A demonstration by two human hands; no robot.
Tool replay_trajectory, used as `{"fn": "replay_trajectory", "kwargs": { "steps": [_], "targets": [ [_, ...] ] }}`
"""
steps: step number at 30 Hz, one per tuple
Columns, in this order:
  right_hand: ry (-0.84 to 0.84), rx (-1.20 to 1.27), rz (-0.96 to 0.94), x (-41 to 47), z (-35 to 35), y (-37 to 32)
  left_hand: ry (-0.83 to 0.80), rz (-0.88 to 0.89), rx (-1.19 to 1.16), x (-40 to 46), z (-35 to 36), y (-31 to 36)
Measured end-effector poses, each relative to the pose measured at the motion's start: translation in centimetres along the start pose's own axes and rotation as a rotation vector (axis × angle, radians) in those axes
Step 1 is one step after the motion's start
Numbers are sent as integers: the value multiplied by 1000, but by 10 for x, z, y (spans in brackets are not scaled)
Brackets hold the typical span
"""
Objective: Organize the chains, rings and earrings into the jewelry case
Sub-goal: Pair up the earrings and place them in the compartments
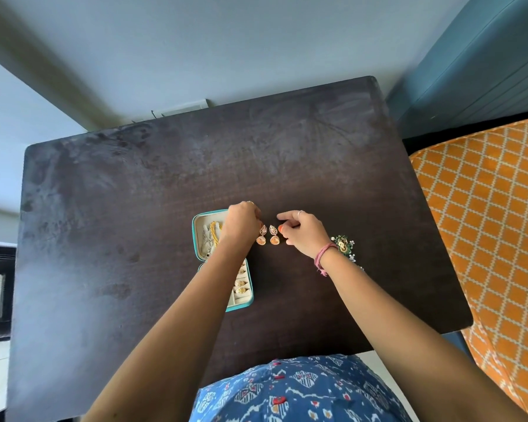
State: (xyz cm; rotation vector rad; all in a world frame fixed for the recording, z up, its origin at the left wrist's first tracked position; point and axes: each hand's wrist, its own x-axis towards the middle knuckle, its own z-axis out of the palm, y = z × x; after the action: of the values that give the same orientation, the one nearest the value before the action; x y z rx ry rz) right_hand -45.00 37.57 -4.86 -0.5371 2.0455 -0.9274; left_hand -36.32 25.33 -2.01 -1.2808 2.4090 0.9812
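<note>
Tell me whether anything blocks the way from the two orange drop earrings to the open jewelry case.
Only the left hand and forearm, which lie over the teal jewelry case, covering part of it. The orange drop earrings sit just right of it, on bare table; the right hand is on their far side.

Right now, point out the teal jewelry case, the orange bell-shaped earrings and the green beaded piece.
teal jewelry case (193, 236): head view, left rim.
orange bell-shaped earrings (274, 239): head view, right earring's bell.
green beaded piece (345, 242): head view, centre.

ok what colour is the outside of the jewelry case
Teal, with a cream lining, on the jewelry case; the head view shows it.
</note>
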Motion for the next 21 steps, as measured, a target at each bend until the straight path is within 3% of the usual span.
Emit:
{"fn": "replay_trajectory", "kwargs": {
  "steps": [3, 9, 15, 21],
  "targets": [
    [23, 122, 3, -6, -19, -1, 94, 30, -84, -1, -10, -1],
    [114, 263, -39, -27, -65, 22, 128, 94, -178, -22, -11, 7],
    [265, 207, 1, -48, -108, 70, -70, 206, -243, -51, 36, 27],
    [245, 122, 52, -52, -123, 105, -197, 93, -370, -62, 89, 46]
  ]
}}
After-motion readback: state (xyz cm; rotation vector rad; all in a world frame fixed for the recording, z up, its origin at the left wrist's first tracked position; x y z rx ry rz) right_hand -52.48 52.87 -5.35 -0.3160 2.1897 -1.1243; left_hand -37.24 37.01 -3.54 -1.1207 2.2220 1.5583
